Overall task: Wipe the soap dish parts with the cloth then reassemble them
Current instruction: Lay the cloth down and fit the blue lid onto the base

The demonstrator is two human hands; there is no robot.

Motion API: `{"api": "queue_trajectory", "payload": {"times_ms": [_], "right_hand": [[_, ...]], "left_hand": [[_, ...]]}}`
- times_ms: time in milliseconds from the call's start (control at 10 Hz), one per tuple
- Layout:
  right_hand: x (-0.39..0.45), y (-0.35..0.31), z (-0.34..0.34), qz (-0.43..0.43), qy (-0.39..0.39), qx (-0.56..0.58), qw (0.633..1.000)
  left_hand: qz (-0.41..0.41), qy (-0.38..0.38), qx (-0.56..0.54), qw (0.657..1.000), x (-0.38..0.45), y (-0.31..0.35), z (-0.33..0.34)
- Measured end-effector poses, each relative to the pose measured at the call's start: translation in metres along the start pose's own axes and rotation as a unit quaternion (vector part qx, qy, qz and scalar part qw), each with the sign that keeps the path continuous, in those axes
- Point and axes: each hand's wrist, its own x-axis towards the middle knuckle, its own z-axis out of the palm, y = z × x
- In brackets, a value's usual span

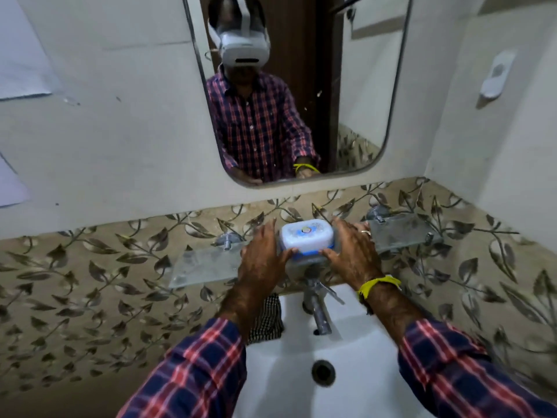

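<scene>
A soap dish (306,238) with a translucent white lid over a blue base sits on the glass shelf (205,265) above the tap. My left hand (262,254) grips its left end and my right hand (352,251) grips its right end, thumbs along the front edge. The lid is on the base. A black-and-white checked cloth (266,321) lies on the left rim of the basin, partly hidden under my left forearm.
A white basin (346,372) with a drain hole lies below, and a metal tap (319,312) juts out under the shelf. A mirror (361,86) hangs above on the wall. Leaf-patterned tiles cover the lower wall. A white wall fitting (497,75) is at the right.
</scene>
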Motion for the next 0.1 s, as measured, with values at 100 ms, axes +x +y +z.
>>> {"api": "queue_trajectory", "payload": {"times_ms": [100], "right_hand": [[-0.0037, -0.0248, -0.0243, -0.025, 0.129, 0.02, 0.991]], "left_hand": [[0.058, 0.117, 0.051, 0.99, -0.0035, 0.0034, -0.0273]]}}
